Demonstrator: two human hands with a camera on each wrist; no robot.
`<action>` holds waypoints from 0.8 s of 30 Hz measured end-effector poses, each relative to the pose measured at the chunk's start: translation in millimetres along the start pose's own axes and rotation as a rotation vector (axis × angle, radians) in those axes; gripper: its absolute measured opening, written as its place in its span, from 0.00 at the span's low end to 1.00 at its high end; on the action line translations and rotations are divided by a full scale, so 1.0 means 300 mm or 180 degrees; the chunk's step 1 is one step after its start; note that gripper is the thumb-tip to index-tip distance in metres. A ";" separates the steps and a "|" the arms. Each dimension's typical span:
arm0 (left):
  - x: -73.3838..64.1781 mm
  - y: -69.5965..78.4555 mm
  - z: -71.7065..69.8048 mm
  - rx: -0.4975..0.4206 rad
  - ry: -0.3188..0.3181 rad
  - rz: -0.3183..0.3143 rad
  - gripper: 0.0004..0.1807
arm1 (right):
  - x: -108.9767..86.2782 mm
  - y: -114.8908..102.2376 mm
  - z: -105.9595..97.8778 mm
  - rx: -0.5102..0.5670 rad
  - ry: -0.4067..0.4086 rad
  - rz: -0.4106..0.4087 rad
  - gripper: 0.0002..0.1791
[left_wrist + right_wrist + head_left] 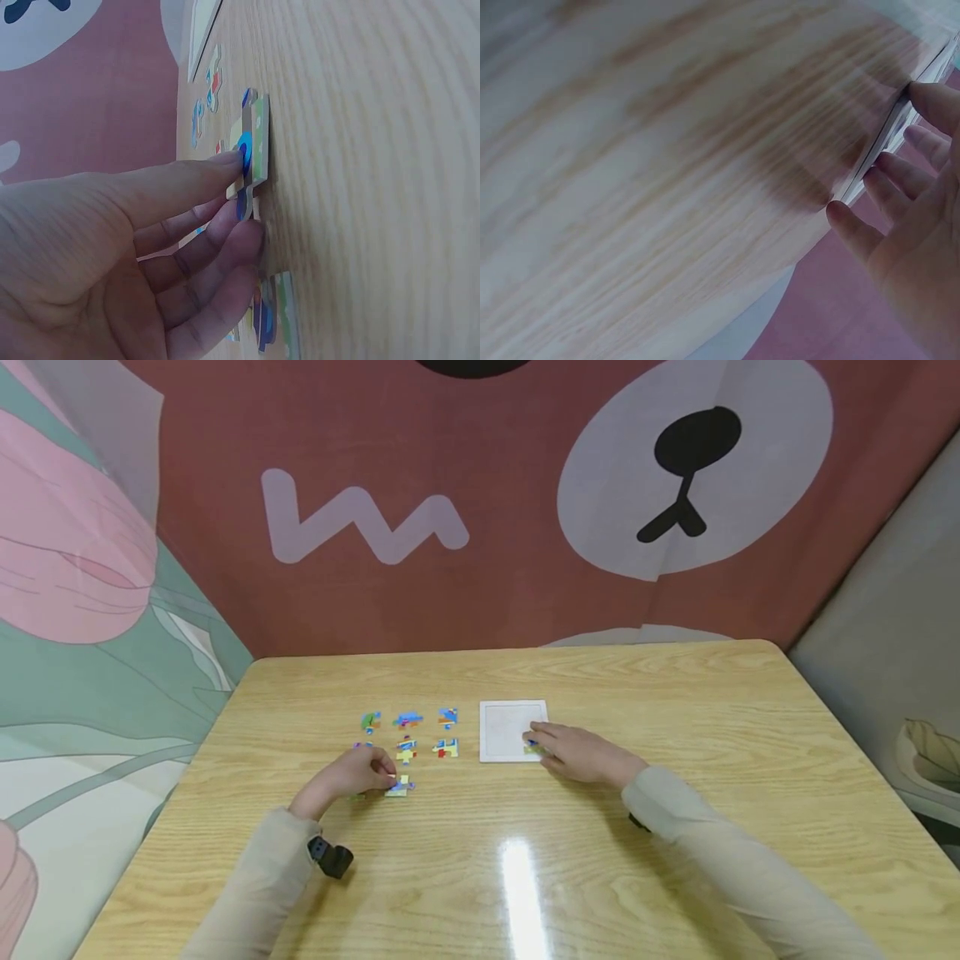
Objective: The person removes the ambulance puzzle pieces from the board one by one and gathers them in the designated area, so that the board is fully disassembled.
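Observation:
My left hand (pixel 358 774) pinches a jigsaw puzzle piece (pixel 259 142) between thumb and fingers, close over the table. This piece has a blue and grey picture with a green edge. In the left wrist view another puzzle piece (pixel 285 315) lies by the lower fingers. On the right, my right hand (pixel 581 752) rests at the right side of a white square puzzle tray (pixel 495 757). A puzzle piece (pixel 532 747) shows beside its fingertips in the tray's lower right corner, partly hidden. In the right wrist view the fingers (pixel 855 229) spread along the tray's edge.
Several loose puzzle pieces (pixel 447 747) lie in rows on the wooden table (pixel 637 685), left of the tray. A printed cloth (pixel 420 602) hangs behind the table. Light reflects off the tabletop near the front.

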State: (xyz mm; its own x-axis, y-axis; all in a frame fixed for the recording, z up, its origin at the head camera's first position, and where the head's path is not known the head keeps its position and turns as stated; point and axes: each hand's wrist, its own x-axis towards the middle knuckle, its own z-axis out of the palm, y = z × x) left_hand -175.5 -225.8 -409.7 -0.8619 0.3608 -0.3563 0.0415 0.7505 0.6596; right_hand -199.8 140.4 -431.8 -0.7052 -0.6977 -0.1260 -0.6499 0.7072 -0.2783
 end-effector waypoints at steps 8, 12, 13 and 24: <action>0.002 -0.003 0.000 0.0086 0.0065 -0.0086 0.07 | -0.002 0.003 0.001 -0.0027 0.0008 0.0015 0.27; 0.005 -0.002 -0.002 0.0053 0.0082 -0.0091 0.08 | -0.003 0.007 0.003 -0.0031 0.0033 0.0003 0.28; 0.007 -0.002 -0.003 0.0044 0.0092 -0.0072 0.08 | -0.003 0.009 0.002 -0.0007 0.0032 0.0014 0.28; 0.064 0.069 0.017 -0.0074 0.0371 0.0296 0.10 | -0.017 0.033 -0.006 0.0077 -0.0020 0.0211 0.37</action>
State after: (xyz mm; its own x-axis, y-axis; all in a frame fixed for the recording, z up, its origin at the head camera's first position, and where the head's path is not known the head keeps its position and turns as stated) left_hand -188.5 -200.5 -406.1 -0.9077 0.3606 -0.2145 0.1135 0.7032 0.7018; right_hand -203.1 151.0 -432.0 -0.7446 -0.6503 -0.1508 -0.5949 0.7489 -0.2921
